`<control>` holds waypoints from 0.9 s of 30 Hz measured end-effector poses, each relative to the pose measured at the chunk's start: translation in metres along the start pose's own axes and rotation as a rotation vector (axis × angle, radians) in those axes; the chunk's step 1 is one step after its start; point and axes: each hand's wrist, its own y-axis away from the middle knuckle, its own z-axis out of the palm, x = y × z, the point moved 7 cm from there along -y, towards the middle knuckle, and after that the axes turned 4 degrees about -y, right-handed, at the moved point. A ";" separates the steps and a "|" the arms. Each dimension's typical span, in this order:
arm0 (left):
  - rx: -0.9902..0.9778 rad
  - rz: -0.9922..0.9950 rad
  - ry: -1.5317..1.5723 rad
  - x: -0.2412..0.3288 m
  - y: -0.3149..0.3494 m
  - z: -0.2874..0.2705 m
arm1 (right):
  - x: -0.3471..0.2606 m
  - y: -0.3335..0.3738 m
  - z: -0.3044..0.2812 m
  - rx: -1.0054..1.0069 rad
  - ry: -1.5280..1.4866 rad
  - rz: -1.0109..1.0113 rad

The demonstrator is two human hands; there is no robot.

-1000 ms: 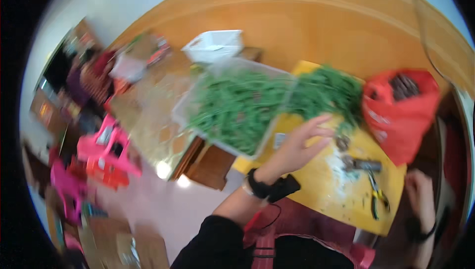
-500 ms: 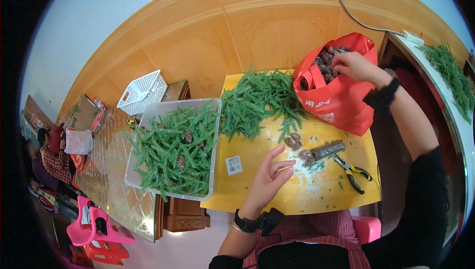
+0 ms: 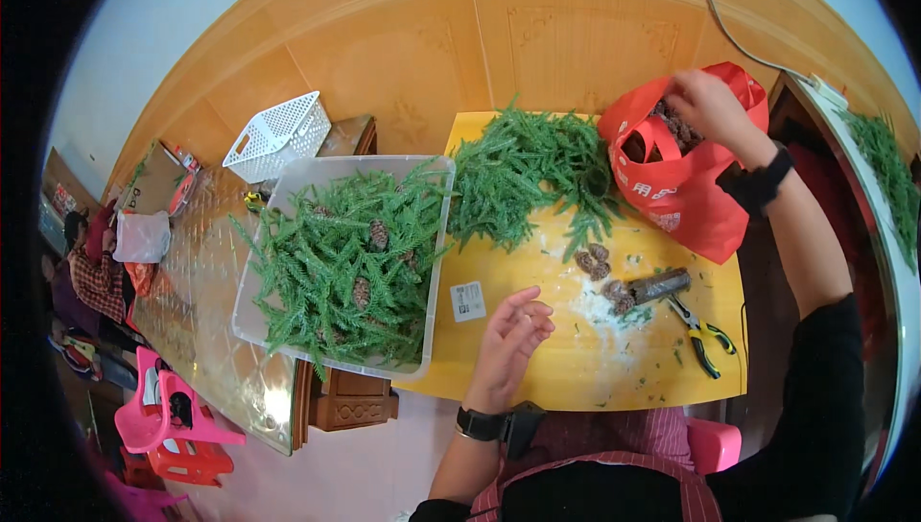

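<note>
The right hand (image 3: 705, 105) reaches into the mouth of the red bag (image 3: 676, 186) at the far right of the yellow worktop (image 3: 576, 359), its fingers curled among the pine cones (image 3: 672, 124) inside; whether they pinch one cannot be told. The left hand (image 3: 513, 335) hovers empty, fingers loosely spread, near two loose cones (image 3: 593, 260) and yellow-handled pliers (image 3: 700, 330).

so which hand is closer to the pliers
Left. The left hand hovers over the yellow table, a short way left of the pliers. The right hand is up in the red bag.
</note>
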 end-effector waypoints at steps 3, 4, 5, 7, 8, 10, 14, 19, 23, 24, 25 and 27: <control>0.055 0.034 0.025 0.002 0.003 -0.013 | -0.089 -0.005 -0.017 0.008 -0.451 -0.014; 0.064 0.057 0.034 0.005 0.008 -0.018 | -0.118 -0.003 -0.010 -0.043 -0.706 -0.060; 0.076 0.064 0.034 0.008 0.012 -0.020 | -0.145 0.001 0.010 -0.187 -0.731 -0.069; 0.073 0.046 0.030 0.009 0.016 -0.012 | -0.170 0.017 0.053 -0.376 -0.556 -0.210; 0.050 0.027 0.050 0.004 0.004 -0.011 | -0.161 0.023 0.082 -0.475 -0.327 -0.212; -0.003 0.025 0.042 -0.001 0.004 -0.004 | -0.130 0.036 0.144 -0.600 -0.002 -0.126; 0.011 0.013 0.021 -0.003 0.008 -0.008 | -0.089 0.041 0.205 -0.565 0.149 -0.051; -0.047 0.017 0.054 -0.004 0.009 -0.007 | -0.099 0.040 0.196 -0.521 0.085 -0.002; -0.015 0.009 0.032 -0.003 0.008 -0.008 | -0.135 0.041 0.115 -0.328 -0.113 -0.091; -0.027 0.019 -0.010 -0.004 0.007 -0.008 | -0.137 0.049 0.101 -0.301 -0.154 -0.074; -0.040 0.028 -0.053 -0.004 0.006 -0.007 | -0.141 0.059 0.087 -0.308 -0.155 -0.067; 0.015 0.026 -0.086 -0.004 0.008 -0.005 | -0.155 0.083 0.075 -0.405 -0.786 0.083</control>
